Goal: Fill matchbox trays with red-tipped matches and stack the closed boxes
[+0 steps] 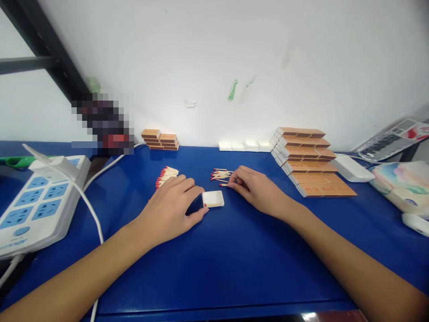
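Note:
A small white matchbox tray lies on the blue table, open side up, with a red match head showing in its lower left corner. The thumb and index finger of my left hand grip the tray's left end. Just right of the tray, my right hand pinches a red-tipped match close to the tabletop. Beyond those fingers lies a small loose pile of matches. A larger heap of matches sits behind my left hand, which partly hides it.
Stepped stacks of matchboxes stand at right, with a smaller stack at back left. Several white trays line the wall. A power strip with a white cable occupies the left; a white adapter lies at right.

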`<move>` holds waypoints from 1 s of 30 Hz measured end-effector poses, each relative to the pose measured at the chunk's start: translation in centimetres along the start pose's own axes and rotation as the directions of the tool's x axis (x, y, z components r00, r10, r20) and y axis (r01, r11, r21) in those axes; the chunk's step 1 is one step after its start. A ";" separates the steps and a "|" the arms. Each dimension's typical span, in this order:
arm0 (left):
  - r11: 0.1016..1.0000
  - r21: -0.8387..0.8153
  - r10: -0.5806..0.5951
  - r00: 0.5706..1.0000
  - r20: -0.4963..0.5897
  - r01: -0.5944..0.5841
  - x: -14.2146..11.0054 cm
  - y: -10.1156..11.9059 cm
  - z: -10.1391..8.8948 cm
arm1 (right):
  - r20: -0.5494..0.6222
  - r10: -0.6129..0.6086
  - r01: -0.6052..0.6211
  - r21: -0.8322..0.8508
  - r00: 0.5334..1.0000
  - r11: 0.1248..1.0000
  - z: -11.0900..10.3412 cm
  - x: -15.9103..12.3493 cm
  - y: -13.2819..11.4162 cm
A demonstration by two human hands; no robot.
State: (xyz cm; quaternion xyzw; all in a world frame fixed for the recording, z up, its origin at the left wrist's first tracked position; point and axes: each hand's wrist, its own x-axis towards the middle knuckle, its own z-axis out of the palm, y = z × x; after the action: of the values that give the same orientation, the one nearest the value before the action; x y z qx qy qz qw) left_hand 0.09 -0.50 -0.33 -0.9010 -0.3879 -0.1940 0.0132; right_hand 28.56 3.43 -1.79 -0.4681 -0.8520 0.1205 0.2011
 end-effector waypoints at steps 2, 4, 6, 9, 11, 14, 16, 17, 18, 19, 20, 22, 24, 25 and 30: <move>1.000 -0.001 0.002 1.000 -0.005 -0.002 0.0 0.0 0.0 | 0.002 0.011 -0.011 0.026 1.000 1.000 -0.1 -0.1 -0.3; 1.000 -0.004 0.005 1.000 -0.010 -0.005 -0.1 0.1 -0.1 | -0.008 0.021 -0.020 0.064 1.000 0.998 -0.3 -0.2 -0.7; 1.000 -0.006 0.005 1.000 -0.014 -0.005 -0.1 0.1 -0.1 | -0.020 0.023 -0.021 0.104 1.000 0.994 -0.5 -0.4 -1.4; 1.000 -0.011 0.005 1.000 -0.019 -0.005 -0.1 0.1 -0.1 | -0.023 -0.004 0.007 0.140 1.000 0.990 -0.7 -0.7 -2.6; 1.000 -0.015 0.005 1.000 -0.021 -0.005 -0.1 0.1 -0.1 | -0.012 -0.035 0.037 0.141 0.999 0.989 -0.7 -1.0 -3.5; 1.000 -0.013 0.005 1.000 -0.030 -0.005 -0.1 0.1 -0.1 | -0.003 -0.079 0.079 0.129 0.997 0.989 -0.6 -1.3 -4.7; 1.000 -0.009 0.010 0.999 -0.033 -0.010 0.0 0.2 -0.1 | -0.008 -0.100 0.101 0.114 0.995 0.988 -0.4 -1.5 -5.2; 1.000 -0.008 0.013 0.999 -0.036 -0.013 0.0 0.2 -0.1 | -0.012 -0.110 0.111 0.106 0.994 0.988 -0.3 -1.5 -5.4; 1.000 -0.008 0.016 0.999 -0.039 -0.016 0.0 0.2 -0.1 | -0.014 -0.119 0.120 0.096 0.993 0.988 -0.1 -1.5 -5.4; 1.000 -0.009 0.018 0.999 -0.040 -0.019 0.0 0.2 -0.1 | -0.013 -0.125 0.126 0.086 0.992 0.988 0.0 -1.5 -5.4; 1.000 -0.010 0.018 0.999 -0.043 -0.019 0.0 0.2 -0.1 | -0.009 -0.132 0.132 0.077 0.991 0.988 0.2 -1.5 -5.4; 1.000 -0.009 0.015 0.999 -0.042 -0.015 0.0 0.2 -0.1 | 0.001 -0.141 0.140 0.069 0.990 0.988 0.5 -1.5 -5.2; 1.000 -0.003 0.016 0.999 -0.042 -0.016 -0.1 0.1 -0.1 | -0.001 -0.141 0.141 0.076 0.990 0.987 0.5 -1.5 -5.1; 1.000 0.000 0.019 0.999 -0.044 -0.019 -0.1 0.1 -0.1 | -0.011 -0.138 0.138 0.084 0.990 0.987 0.4 -1.5 -5.1; 1.000 -0.008 0.015 0.999 -0.039 -0.015 -0.1 0.1 -0.1 | -0.027 -0.104 0.107 0.133 0.994 0.985 -0.1 -1.6 -5.2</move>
State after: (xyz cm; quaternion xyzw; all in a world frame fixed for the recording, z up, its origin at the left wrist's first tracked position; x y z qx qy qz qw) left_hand 0.10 -0.68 -0.26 -0.8999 -0.3801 -0.2131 0.0185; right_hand 25.52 -0.74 0.01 -0.4088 -0.8635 0.1621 0.2469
